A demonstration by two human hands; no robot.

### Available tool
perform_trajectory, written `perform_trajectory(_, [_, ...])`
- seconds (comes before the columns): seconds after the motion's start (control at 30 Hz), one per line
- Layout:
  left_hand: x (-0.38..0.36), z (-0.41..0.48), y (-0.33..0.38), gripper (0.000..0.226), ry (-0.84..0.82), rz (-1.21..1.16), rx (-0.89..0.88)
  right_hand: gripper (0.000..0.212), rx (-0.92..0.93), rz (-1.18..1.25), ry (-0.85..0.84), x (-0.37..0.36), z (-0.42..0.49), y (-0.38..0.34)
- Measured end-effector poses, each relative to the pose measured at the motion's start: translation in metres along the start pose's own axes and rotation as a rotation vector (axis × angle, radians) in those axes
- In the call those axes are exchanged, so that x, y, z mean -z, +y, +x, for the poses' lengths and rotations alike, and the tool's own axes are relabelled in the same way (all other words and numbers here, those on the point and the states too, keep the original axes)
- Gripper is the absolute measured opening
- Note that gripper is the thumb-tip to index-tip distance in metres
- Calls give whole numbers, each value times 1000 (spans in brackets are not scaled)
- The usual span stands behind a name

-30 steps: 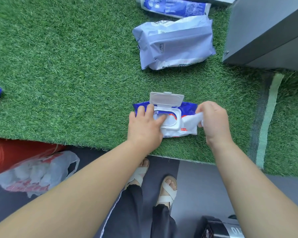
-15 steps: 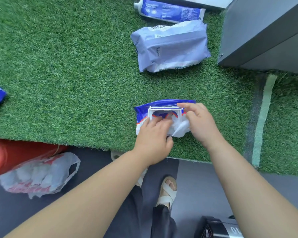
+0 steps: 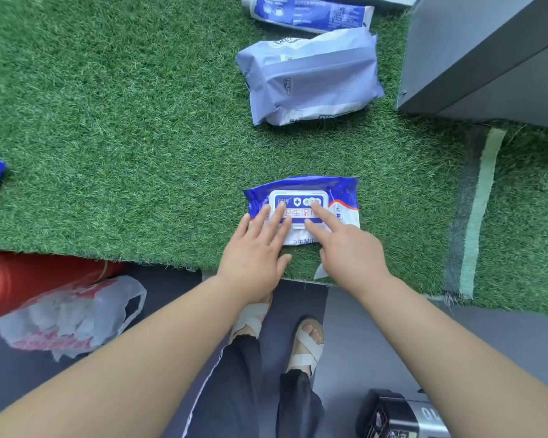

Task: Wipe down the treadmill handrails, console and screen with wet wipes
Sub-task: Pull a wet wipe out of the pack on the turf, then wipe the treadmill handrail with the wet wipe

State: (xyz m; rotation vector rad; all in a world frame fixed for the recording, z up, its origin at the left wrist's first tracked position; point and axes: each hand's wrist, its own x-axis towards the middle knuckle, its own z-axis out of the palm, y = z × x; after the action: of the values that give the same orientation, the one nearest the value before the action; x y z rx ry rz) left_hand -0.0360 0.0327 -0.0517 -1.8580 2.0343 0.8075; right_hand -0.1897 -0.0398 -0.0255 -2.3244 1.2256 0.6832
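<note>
Wet wipes pack, blue and white with its lid shut, lies on the green turf near the turf's 6 o'clock edge. At 8 o'clock from it a plastic bag sits on the dark floor. The left hand lays straight fingers on the lid, its grip slack and empty. The right hand presses the lid with its forefinger, the other fingers curled round a white wipe. A paler pack lies at 12 o'clock.
</note>
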Motion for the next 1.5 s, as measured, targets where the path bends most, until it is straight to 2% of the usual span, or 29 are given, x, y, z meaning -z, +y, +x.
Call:
perform_trajectory(0.03, [0,1,0,64,-48,37,18,55,-8,-17,-12,-1,1,-2])
perform_trajectory(0.2, [4,5,1,64,-78,157,18,54,-44,-73,-70,6,8,-15])
perform_trajectory(0.3, [18,6,1,60,-112,84,15,49,-100,82,-93,11,9,-15])
perform_trajectory(0.33, [28,4,2,57,-99,-15,25,46,-157,223,-65,14,5,-13])
perform_trajectory(0.4, [53,-4,10,48,-42,-320,91,36,-311,663,77,25,-10,-10])
perform_trajectory(0.5, [104,-33,41,32,-116,-969,178,17,-466,1358,232,57,-56,-12])
perform_trajectory(0.53, [120,-44,52,28,-156,-1140,180,11,-479,1505,257,71,-77,-14])
perform_trajectory(0.6, [148,-65,74,24,-175,-1243,126,7,-474,1671,332,96,-123,-12])
perform_trajectory(0.7, [191,-94,110,4,-96,-1255,25,22,-466,1757,378,131,-199,2])
perform_trajectory(0.8, [242,-129,157,9,-77,-1207,-137,28,-500,1870,299,153,-280,21])
perform_trajectory(0.87, [270,-153,192,6,-91,-1130,-264,26,-504,1939,339,160,-334,32])
perform_trajectory(0.9, [282,-164,210,3,-103,-1100,-323,20,-489,1969,396,162,-360,36])
perform_trajectory(0.97, [299,-189,251,13,-133,-1059,-414,10,-473,1995,570,164,-413,41])
perform_trajectory(1.03, [308,-211,294,18,-204,-1167,-465,9,-510,1972,801,162,-462,44])
perform_trajectory(1.13, [307,-250,361,29,-550,-1431,-457,13,-561,1897,1101,154,-533,48])
perform_trajectory(1.2, [297,-273,403,19,-766,-1386,-496,17,-568,1867,1226,145,-574,47])
perform_trajectory(1.23, [290,-284,423,23,-827,-1336,-503,22,-562,1859,1274,141,-592,47])
perform_trajectory(1.27, [283,-293,443,30,-850,-1282,-507,25,-564,1843,1317,137,-610,47])
perform_trajectory(1.33, [273,-308,476,65,-825,-1195,-524,24,-598,1796,1436,129,-644,47])
perform_trajectory(1.37, [270,-314,489,69,-807,-1163,-573,21,-624,1776,1515,124,-661,48])
perform_trajectory(1.43, [270,-326,512,61,-773,-1081,-706,15,-697,1701,1662,112,-690,50])
perform_trajectory(1.5, [272,-336,527,61,-718,-1051,-784,17,-782,1689,1727,100,-712,49])
